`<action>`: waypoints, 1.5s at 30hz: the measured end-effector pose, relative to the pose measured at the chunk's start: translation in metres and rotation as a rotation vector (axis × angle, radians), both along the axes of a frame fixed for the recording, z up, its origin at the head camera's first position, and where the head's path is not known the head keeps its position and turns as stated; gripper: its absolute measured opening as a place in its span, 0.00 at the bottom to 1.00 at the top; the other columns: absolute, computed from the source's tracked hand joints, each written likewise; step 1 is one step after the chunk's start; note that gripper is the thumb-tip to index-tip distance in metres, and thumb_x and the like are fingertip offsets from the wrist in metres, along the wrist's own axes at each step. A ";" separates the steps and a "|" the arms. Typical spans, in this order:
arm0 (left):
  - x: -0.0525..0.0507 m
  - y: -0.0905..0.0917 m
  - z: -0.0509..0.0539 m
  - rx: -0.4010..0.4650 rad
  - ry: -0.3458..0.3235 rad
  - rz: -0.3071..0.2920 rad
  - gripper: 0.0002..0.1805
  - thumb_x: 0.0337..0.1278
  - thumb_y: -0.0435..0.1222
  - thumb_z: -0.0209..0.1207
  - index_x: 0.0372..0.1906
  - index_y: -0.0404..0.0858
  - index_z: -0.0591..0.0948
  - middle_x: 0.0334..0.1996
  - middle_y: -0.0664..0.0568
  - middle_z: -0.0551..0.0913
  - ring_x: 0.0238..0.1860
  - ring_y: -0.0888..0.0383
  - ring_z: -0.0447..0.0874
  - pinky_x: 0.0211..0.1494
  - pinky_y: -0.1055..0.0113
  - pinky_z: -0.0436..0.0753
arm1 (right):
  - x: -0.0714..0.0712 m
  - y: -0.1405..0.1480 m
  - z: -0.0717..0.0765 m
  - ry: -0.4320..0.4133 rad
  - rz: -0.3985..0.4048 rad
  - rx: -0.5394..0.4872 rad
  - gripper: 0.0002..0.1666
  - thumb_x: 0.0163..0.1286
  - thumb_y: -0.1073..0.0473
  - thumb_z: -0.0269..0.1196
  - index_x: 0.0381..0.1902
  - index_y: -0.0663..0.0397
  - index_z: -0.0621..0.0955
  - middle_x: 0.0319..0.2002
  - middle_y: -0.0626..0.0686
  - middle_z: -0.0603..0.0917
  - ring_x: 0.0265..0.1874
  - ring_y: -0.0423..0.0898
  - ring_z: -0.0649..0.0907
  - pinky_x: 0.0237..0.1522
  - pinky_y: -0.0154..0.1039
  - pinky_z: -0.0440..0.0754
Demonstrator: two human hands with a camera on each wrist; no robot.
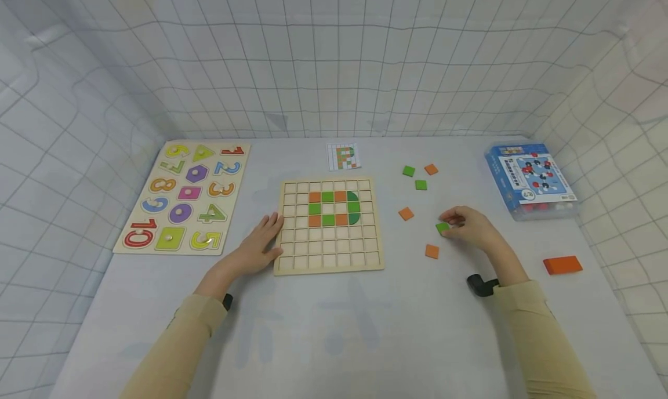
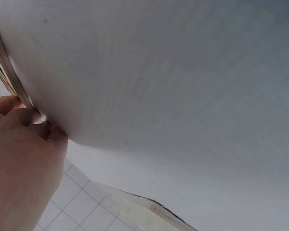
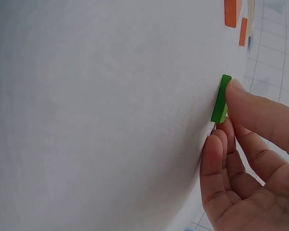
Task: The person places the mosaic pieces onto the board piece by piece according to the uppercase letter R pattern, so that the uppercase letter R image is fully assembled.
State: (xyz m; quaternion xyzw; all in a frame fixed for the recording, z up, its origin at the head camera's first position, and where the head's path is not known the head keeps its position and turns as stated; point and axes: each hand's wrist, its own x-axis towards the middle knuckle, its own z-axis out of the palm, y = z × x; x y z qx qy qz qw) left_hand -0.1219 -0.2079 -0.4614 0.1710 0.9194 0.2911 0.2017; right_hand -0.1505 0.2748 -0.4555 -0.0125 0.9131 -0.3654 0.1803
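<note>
A wooden grid board [image 1: 330, 271] lies in the middle of the table, with orange and green tiles set in a ring in its upper cells. My left hand [image 1: 256, 247] rests against the board's left edge, fingertips and thumb touching the rim. Right of the board, my right hand [image 1: 472, 229] pinches a green square tile [image 1: 442, 228] between thumb and fingers. In the right wrist view this green tile [image 3: 220, 100] is seen side-on at the table surface. Around it lie loose orange tiles [image 1: 432, 251] and green tiles [image 1: 421, 185].
A small pattern card [image 1: 343, 157] lies behind the board. On the left is a number-and-shape puzzle board [image 1: 182, 197]. A blue boxed set [image 1: 534, 178] sits at the back right, and an orange block [image 1: 562, 265] lies near the right edge.
</note>
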 end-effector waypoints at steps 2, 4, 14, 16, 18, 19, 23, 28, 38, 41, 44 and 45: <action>0.000 -0.001 -0.001 -0.003 0.000 -0.002 0.39 0.71 0.35 0.52 0.76 0.26 0.47 0.77 0.30 0.40 0.77 0.31 0.32 0.78 0.37 0.41 | 0.000 -0.001 -0.001 -0.003 -0.008 0.017 0.22 0.66 0.63 0.64 0.56 0.67 0.77 0.52 0.67 0.78 0.54 0.61 0.76 0.60 0.58 0.75; 0.000 -0.001 -0.001 -0.003 -0.005 -0.001 0.39 0.71 0.35 0.52 0.76 0.26 0.46 0.77 0.30 0.40 0.77 0.32 0.32 0.78 0.37 0.41 | 0.000 -0.002 -0.001 -0.003 -0.014 0.029 0.21 0.66 0.63 0.65 0.55 0.67 0.77 0.51 0.66 0.78 0.52 0.59 0.76 0.57 0.55 0.77; 0.000 -0.002 -0.002 0.003 -0.016 0.004 0.39 0.72 0.35 0.51 0.77 0.28 0.46 0.78 0.31 0.39 0.78 0.32 0.31 0.78 0.37 0.39 | 0.000 -0.008 0.003 0.002 -0.005 0.101 0.16 0.66 0.63 0.66 0.48 0.66 0.79 0.40 0.60 0.78 0.42 0.54 0.75 0.43 0.42 0.75; -0.001 -0.002 -0.002 0.001 -0.015 0.002 0.39 0.72 0.35 0.51 0.77 0.28 0.45 0.78 0.31 0.38 0.78 0.32 0.31 0.78 0.37 0.39 | 0.001 -0.008 0.005 0.000 -0.009 0.101 0.15 0.65 0.63 0.66 0.47 0.66 0.79 0.39 0.59 0.77 0.41 0.53 0.75 0.43 0.42 0.75; 0.000 -0.002 -0.002 0.001 -0.015 0.003 0.39 0.72 0.35 0.51 0.77 0.28 0.46 0.78 0.31 0.38 0.78 0.32 0.31 0.78 0.37 0.39 | 0.001 -0.008 0.005 0.004 -0.010 0.097 0.15 0.65 0.63 0.66 0.46 0.66 0.78 0.38 0.59 0.77 0.41 0.53 0.74 0.42 0.42 0.75; 0.000 -0.002 -0.001 0.001 -0.014 0.003 0.39 0.72 0.35 0.51 0.77 0.27 0.46 0.78 0.31 0.38 0.77 0.32 0.31 0.78 0.37 0.39 | 0.002 -0.008 0.006 0.005 -0.011 0.096 0.15 0.65 0.63 0.66 0.46 0.66 0.78 0.38 0.59 0.77 0.41 0.53 0.74 0.42 0.42 0.74; 0.000 -0.002 0.000 0.003 -0.013 0.004 0.39 0.71 0.35 0.52 0.77 0.27 0.46 0.77 0.30 0.39 0.77 0.32 0.31 0.78 0.37 0.39 | 0.004 -0.008 0.005 0.002 -0.022 0.097 0.15 0.65 0.62 0.66 0.46 0.64 0.78 0.38 0.58 0.77 0.40 0.53 0.74 0.41 0.41 0.74; 0.000 -0.001 0.000 0.002 -0.013 0.001 0.39 0.71 0.35 0.52 0.77 0.27 0.46 0.77 0.30 0.38 0.77 0.31 0.31 0.78 0.37 0.39 | 0.005 -0.006 0.007 0.005 -0.033 0.089 0.14 0.67 0.60 0.65 0.46 0.62 0.78 0.41 0.60 0.80 0.42 0.53 0.77 0.44 0.42 0.76; 0.000 0.000 -0.001 -0.005 -0.022 0.004 0.39 0.71 0.35 0.51 0.77 0.28 0.45 0.78 0.31 0.38 0.78 0.32 0.30 0.78 0.38 0.39 | -0.002 -0.029 0.011 0.005 -0.073 -0.111 0.20 0.68 0.51 0.65 0.51 0.58 0.81 0.48 0.58 0.85 0.44 0.48 0.81 0.46 0.34 0.78; 0.000 0.000 -0.001 -0.003 -0.025 0.002 0.40 0.71 0.35 0.52 0.77 0.28 0.45 0.78 0.31 0.38 0.78 0.32 0.30 0.78 0.38 0.39 | -0.005 -0.047 0.012 -0.021 -0.080 -0.174 0.21 0.66 0.49 0.67 0.51 0.57 0.81 0.48 0.56 0.86 0.43 0.46 0.82 0.48 0.36 0.78; -0.001 -0.001 -0.002 -0.006 -0.023 0.002 0.40 0.71 0.35 0.52 0.77 0.28 0.45 0.78 0.31 0.38 0.78 0.32 0.30 0.78 0.38 0.38 | -0.008 -0.071 0.013 -0.042 -0.063 -0.236 0.20 0.65 0.50 0.68 0.50 0.56 0.82 0.46 0.55 0.86 0.41 0.44 0.83 0.49 0.38 0.80; -0.001 -0.001 -0.002 -0.007 -0.023 0.002 0.40 0.71 0.35 0.52 0.77 0.28 0.45 0.78 0.31 0.38 0.78 0.32 0.30 0.78 0.38 0.38 | -0.008 -0.079 0.014 -0.043 -0.053 -0.257 0.20 0.65 0.51 0.68 0.49 0.57 0.82 0.45 0.55 0.87 0.41 0.44 0.84 0.49 0.39 0.81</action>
